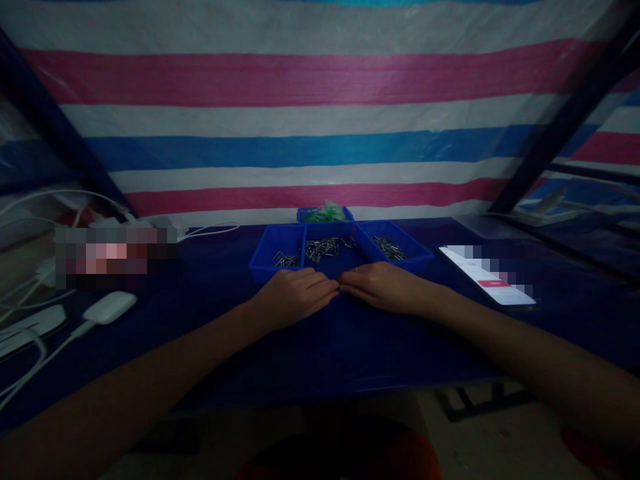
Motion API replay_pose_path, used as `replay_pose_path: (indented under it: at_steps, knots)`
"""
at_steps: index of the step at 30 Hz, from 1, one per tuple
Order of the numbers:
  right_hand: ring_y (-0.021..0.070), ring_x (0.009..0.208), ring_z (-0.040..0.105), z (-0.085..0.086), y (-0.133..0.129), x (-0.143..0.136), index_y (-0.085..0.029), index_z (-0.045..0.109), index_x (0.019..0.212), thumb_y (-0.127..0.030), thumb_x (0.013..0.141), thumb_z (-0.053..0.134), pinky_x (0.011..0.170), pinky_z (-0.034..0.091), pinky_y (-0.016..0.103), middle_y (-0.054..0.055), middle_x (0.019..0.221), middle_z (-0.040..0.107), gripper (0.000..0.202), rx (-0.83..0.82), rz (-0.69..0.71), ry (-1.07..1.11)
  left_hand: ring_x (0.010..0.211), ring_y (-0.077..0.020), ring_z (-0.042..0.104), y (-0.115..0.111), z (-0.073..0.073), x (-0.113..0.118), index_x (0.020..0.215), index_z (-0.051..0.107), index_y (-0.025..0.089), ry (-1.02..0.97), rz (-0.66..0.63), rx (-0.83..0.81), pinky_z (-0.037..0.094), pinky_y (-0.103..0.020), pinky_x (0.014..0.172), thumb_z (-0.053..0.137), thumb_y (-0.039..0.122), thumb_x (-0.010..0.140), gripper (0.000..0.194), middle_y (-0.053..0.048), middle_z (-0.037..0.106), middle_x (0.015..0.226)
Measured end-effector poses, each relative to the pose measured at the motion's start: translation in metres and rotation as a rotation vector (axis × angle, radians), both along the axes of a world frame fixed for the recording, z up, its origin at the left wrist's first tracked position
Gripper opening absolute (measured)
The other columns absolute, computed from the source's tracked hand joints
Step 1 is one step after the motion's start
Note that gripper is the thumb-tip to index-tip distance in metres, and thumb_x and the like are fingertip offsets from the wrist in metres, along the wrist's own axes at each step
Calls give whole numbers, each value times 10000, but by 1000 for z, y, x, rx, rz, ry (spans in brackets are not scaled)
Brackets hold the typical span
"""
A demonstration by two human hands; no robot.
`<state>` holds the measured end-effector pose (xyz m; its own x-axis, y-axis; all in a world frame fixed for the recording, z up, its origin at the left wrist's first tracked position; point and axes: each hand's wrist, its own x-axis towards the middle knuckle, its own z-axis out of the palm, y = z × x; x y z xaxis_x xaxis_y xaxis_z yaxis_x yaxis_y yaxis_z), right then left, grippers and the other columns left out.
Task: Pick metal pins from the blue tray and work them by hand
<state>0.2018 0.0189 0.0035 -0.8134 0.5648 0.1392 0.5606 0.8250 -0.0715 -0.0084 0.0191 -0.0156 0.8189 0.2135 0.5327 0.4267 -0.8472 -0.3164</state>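
Observation:
My left hand (299, 293) and my right hand (373, 283) meet fingertip to fingertip over the dark blue table. Both are closed in a pinch; whatever lies between the fingertips is too small and dark to make out. Just beyond my left hand is a blue bin (259, 260) with several thin metal pins (286, 259) in it. Behind my right hand another blue bin (423, 255) holds more metal pieces (390, 248). Between the two bins, a pile of small metal pins (320, 249) lies loose.
A third blue bin (301, 215) at the back holds green plastic-wrapped items (325, 212). To the right lies a lit phone (493, 277). On the left are a white charger (110, 307), white cables (30, 387) and a blurred-out object (115, 257). Striped sheeting (300, 80) hangs behind.

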Motion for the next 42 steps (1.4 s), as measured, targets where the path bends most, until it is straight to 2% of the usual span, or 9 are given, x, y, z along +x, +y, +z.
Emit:
replay_pose_path:
  at_steps: [3, 6, 8, 12, 16, 23, 32, 42]
  knots:
    - [114, 619, 518, -1, 1, 1, -165, 517, 799, -328, 910, 334, 582, 362, 244, 18, 701, 562, 269, -13, 13, 5, 768, -105, 573, -2, 3, 0, 995, 562, 175, 13, -41, 10, 468, -212, 623, 433, 241, 875, 188, 2, 634, 917]
    - [123, 638, 532, -1, 1, 2, -159, 528, 818, -347, 892, 377, 593, 374, 250, 26, 721, 575, 252, -18, 13, -2, 852, -111, 567, -4, 5, 1, 944, 571, 157, 39, -57, -11, 469, -214, 684, 412, 234, 880, 188, -19, 624, 970]
    - [135, 671, 549, 0, 1, 2, -160, 534, 869, -342, 884, 396, 609, 384, 257, 35, 754, 589, 229, -23, 10, -5, 825, -115, 574, -4, 5, 1, 871, 573, 147, 69, -30, -29, 466, -217, 670, 386, 245, 886, 212, -26, 631, 901]
    - [147, 719, 564, 3, -1, 2, -158, 534, 958, -339, 882, 399, 640, 398, 269, 50, 808, 604, 238, -41, 13, -2, 572, -110, 551, -3, 3, 1, 754, 549, 156, 122, 64, -26, 421, -227, 526, 353, 300, 896, 282, 8, 579, 617]
    - [137, 699, 557, 4, -3, 2, -150, 535, 958, -339, 886, 392, 628, 394, 258, 42, 782, 598, 247, -61, 67, -9, 504, -107, 531, 0, 0, 1, 724, 522, 162, 135, 120, -10, 370, -221, 476, 350, 323, 901, 295, 25, 545, 543]
    - [120, 646, 532, 0, -2, 0, -155, 538, 876, -294, 913, 328, 613, 377, 248, 25, 727, 577, 254, -23, 87, -13, 524, -106, 548, 0, 0, 1, 726, 509, 162, 164, 130, -32, 366, -222, 486, 345, 338, 904, 299, 25, 557, 567]
    - [133, 661, 539, 4, -2, 1, -151, 535, 876, -263, 895, 349, 607, 370, 255, 41, 746, 592, 217, 29, -32, -3, 521, -127, 561, -2, 0, 3, 756, 523, 162, 180, 232, -99, 364, -237, 462, 351, 364, 883, 294, 7, 581, 581]
    - [121, 621, 519, 4, -1, 1, -150, 527, 850, -252, 892, 342, 585, 349, 246, 34, 720, 580, 216, 64, -66, 3, 524, -124, 552, -1, -1, 2, 785, 513, 159, 206, 262, -152, 357, -233, 458, 357, 258, 849, 196, 2, 587, 608]
